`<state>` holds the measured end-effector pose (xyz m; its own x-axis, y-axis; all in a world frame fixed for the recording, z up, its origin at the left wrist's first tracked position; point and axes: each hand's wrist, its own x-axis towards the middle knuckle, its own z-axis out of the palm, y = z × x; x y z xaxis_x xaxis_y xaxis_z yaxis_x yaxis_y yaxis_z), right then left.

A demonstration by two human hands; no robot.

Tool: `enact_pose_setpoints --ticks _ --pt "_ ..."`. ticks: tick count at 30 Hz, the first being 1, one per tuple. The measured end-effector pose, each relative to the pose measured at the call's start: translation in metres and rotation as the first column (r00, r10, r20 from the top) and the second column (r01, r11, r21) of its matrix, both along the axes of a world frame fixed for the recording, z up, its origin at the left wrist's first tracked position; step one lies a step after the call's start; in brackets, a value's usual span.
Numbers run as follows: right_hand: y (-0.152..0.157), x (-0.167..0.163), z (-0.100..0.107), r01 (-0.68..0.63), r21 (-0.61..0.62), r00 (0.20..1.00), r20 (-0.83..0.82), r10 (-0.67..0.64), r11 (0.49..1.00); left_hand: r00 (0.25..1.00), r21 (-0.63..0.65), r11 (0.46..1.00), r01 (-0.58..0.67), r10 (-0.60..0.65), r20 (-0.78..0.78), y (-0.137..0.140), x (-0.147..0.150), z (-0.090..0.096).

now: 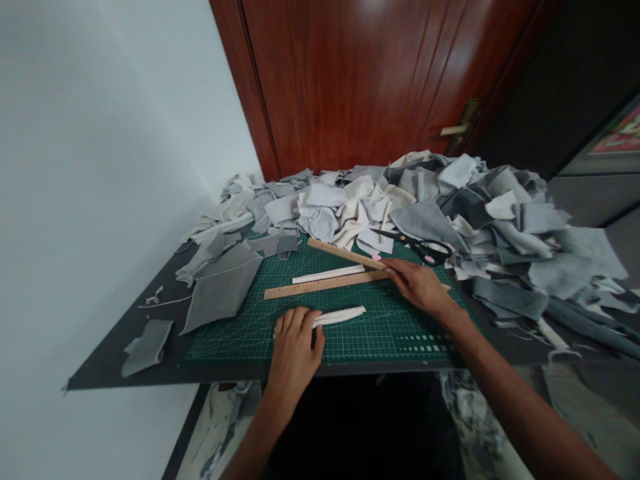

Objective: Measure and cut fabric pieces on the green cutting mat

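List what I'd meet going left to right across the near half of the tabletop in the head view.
Small grey scrap → large grey cloth piece → left hand → free end of the white strip → right hand → dark grey cloth piece.

Bare forearms show on both sides, the left forearm (267,423) and the right forearm (520,407) alike slim and tapering at the wrist. The left hand (296,341) and right hand (419,285) are also bare, with slender fingers (287,319). Black clothing (360,427) covers the body below, its cut lost in shadow.
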<state>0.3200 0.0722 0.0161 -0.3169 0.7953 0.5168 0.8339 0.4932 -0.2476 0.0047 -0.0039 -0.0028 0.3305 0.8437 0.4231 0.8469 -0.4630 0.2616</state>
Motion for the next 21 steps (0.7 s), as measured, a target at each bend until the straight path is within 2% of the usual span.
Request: enact_pose_setpoints --ticks 3,6,7,9,10,12,14,15,16,17,18,21 --pt "0.013 0.007 0.012 0.024 0.072 1.000 -0.008 -0.023 0.997 0.991 -0.078 0.988 0.131 -0.133 -0.021 0.004 -0.002 0.009" --pt "0.036 0.014 0.026 0.027 0.148 1.000 0.005 -0.029 0.989 0.979 -0.026 0.979 0.201 -0.201 -0.021 0.027 -0.009 0.034" --pt "0.044 0.015 0.031 0.032 0.167 0.999 0.013 -0.034 0.985 0.984 0.016 0.984 0.178 -0.177 -0.023 0.041 -0.012 0.046" --pt "0.061 0.013 0.037 0.047 0.193 0.998 0.029 -0.054 0.980 0.998 0.107 0.993 0.058 -0.054 -0.042 0.072 -0.019 0.071" --pt "0.068 0.010 0.040 0.050 0.197 0.998 0.038 -0.059 0.979 0.998 0.181 0.983 -0.036 0.045 -0.043 0.088 -0.021 0.082" --pt "0.078 0.000 0.042 0.039 0.181 0.997 0.053 -0.049 0.983 0.973 0.306 0.928 -0.213 0.228 -0.014 0.116 -0.022 0.096" --pt "0.083 -0.010 0.040 0.014 0.140 0.998 0.058 -0.022 0.990 0.975 0.338 0.917 -0.212 0.224 0.002 0.132 -0.017 0.093" --pt "0.083 -0.014 0.038 0.003 0.114 0.998 0.056 -0.009 0.993 0.988 0.311 0.941 -0.133 0.150 -0.029 0.135 -0.012 0.086" --pt "0.083 -0.017 0.035 -0.009 0.088 0.999 0.051 0.004 0.996 0.996 0.245 0.969 0.003 0.020 -0.092 0.136 -0.007 0.076" --pt "0.082 -0.019 0.032 -0.026 0.063 0.999 0.044 0.023 0.998 0.978 0.148 0.977 0.151 -0.125 -0.170 0.134 -0.001 0.064" --pt "0.081 -0.020 0.029 -0.051 0.039 0.998 0.035 0.050 0.998 0.947 0.064 0.967 0.246 -0.226 -0.229 0.131 0.004 0.052" --pt "0.076 -0.019 0.021 -0.152 -0.018 0.988 -0.001 0.152 0.988 0.918 -0.026 0.962 0.273 -0.269 -0.293 0.119 0.013 0.026"
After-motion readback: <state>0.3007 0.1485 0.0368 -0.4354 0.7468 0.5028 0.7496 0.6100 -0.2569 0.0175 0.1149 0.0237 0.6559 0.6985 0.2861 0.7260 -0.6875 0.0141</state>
